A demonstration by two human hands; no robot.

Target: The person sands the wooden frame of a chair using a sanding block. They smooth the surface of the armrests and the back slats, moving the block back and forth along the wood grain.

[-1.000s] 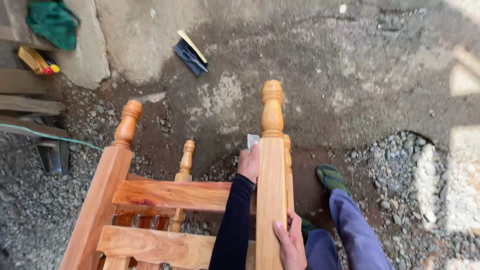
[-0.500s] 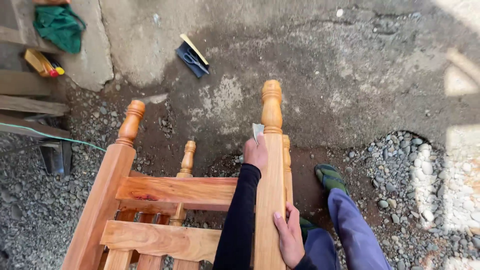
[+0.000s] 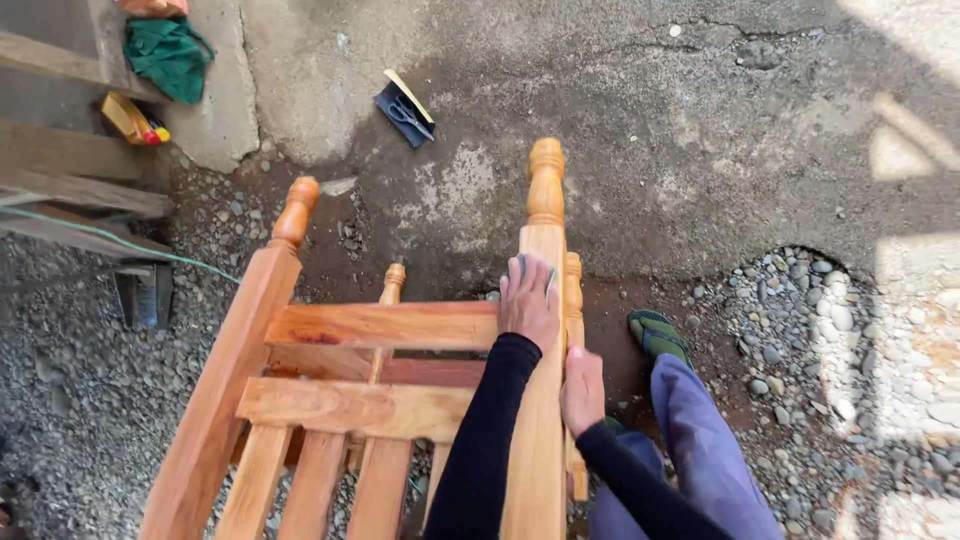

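While the wooden chair frame (image 3: 330,400) is lying tipped across gravel and concrete, the head view is cutting off its lower part at the bottom edge. At far left, a green cloth (image 3: 168,55) is resting on a concrete slab, with a yellow object (image 3: 130,120) just below it, too small to identify. Stacked planks (image 3: 70,180) are running out of frame at the left edge. Further right, a dark pad with a pale strip (image 3: 405,100) is lying on the concrete; its kind is hard to make out. The left post (image 3: 225,390) of the frame is ending in a turned finial. The left hand (image 3: 528,303) is pressing flat on the right post (image 3: 540,330), fingers spread over a small grey piece, mostly hidden, possibly sandpaper. The right hand (image 3: 582,392) is closing around the same post lower down, just beside the left forearm; its fingertips are hidden behind the wood. At right, a green sandal (image 3: 658,335) is showing above a blue trouser leg (image 3: 700,450).
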